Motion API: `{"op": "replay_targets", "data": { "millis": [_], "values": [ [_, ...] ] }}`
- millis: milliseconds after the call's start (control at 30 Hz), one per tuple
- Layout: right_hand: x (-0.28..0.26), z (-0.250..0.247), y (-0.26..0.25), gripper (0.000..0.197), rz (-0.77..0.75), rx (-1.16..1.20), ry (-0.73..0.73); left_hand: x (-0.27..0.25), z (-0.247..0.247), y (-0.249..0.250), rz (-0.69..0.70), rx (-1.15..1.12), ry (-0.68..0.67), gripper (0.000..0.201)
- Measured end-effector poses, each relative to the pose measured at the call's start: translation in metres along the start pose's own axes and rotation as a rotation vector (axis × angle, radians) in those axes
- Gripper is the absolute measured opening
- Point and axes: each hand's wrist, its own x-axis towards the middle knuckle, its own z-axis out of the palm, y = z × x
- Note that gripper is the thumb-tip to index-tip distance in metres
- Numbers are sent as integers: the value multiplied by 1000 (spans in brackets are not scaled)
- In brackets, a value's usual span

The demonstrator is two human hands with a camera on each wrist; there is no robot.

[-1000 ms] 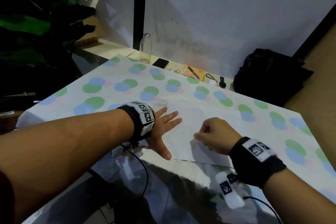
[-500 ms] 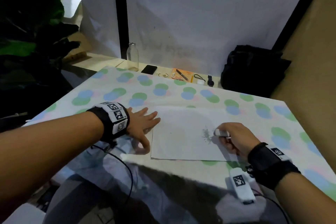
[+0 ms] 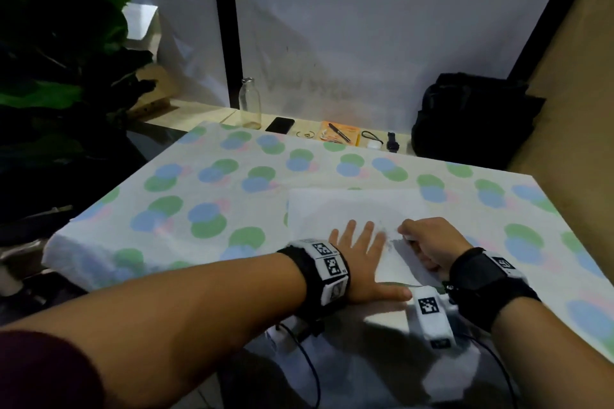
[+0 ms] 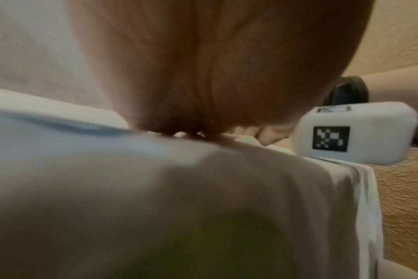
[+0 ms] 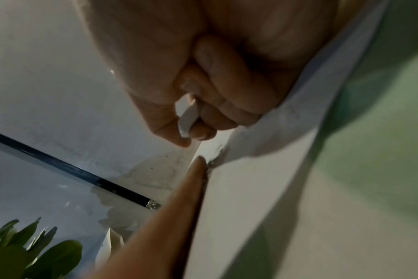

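Seen from the head camera, the left hand [image 3: 362, 256] lies flat on the white sheet of paper [image 3: 335, 209], its fingers straight and spread. The sheet sits near the front edge of a white tablecloth printed with green and blue dots [image 3: 216, 196]. The right hand [image 3: 428, 242] is just beside the left, with its fingers curled to pinch a small white eraser [image 3: 409, 237]. The eraser is held down at a grey pencil smudge [image 3: 393, 242] between the two hands. Along the far wall stand a clear glass bottle [image 3: 250, 103], a black phone [image 3: 279, 124] and a black bag [image 3: 471, 116]. Dark green plant leaves [image 3: 50, 43] fill the left side.

In the left wrist view, the palm of the left hand [image 4: 227, 66] presses down on the cloth and hides its own fingers. A white tagged box [image 4: 356, 134] on the other wrist shows at the right.

In the right wrist view, the thumb and curled fingers of the right hand [image 5: 227, 75] clamp the eraser [image 5: 187, 117]. Its lower end is close over the paper [image 5: 239, 188], but whether it touches cannot be told. One straight finger [image 5: 179, 198] of the left hand lies on the sheet with its tip at the smudge [image 5: 215, 158].
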Motion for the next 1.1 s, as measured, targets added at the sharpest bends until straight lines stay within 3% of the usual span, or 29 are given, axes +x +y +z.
{"op": "replay_targets", "data": {
  "millis": [67, 133, 267, 367, 433, 533, 600, 733, 833, 967, 1100],
  "values": [
    [1, 0, -2, 43, -4, -20, 9, 4, -6, 11, 92, 2, 21, 105],
    [1, 0, -4, 45, -17, -47, 17, 1, -16, 6, 100, 59, 33, 101],
    [-1, 1, -6, 54, -29, -87, 28, -11, -37, -37, -93, 162, 13, 107],
    [-1, 1, -4, 42, 56, 79, 34, -14, -29, -52, -181, 154, -58, 117],
    [-3, 2, -4, 34, 94, 141, 33, -17, -24, -36, -59, 133, -84, 116],
    [-3, 0, -2, 29, 99, 161, 46, -16, -31, -6, 193, -9, -120, 99],
    [-2, -1, -2, 30, 90, 168, 55, -10, -44, -4, 232, -93, -103, 91],
    [1, 0, -1, 40, 41, 80, 54, 7, -71, -43, 37, 68, -14, 83],
    [6, -2, 3, 37, -11, 20, 23, 4, -81, -76, -99, 131, -33, 64],
    [7, -3, 7, 36, -54, -28, -19, -12, -66, -106, -88, 118, -109, 61],
    [2, -2, 0, 44, -77, -40, -26, -24, -52, -112, -78, 190, -61, 64]
  ]
}}
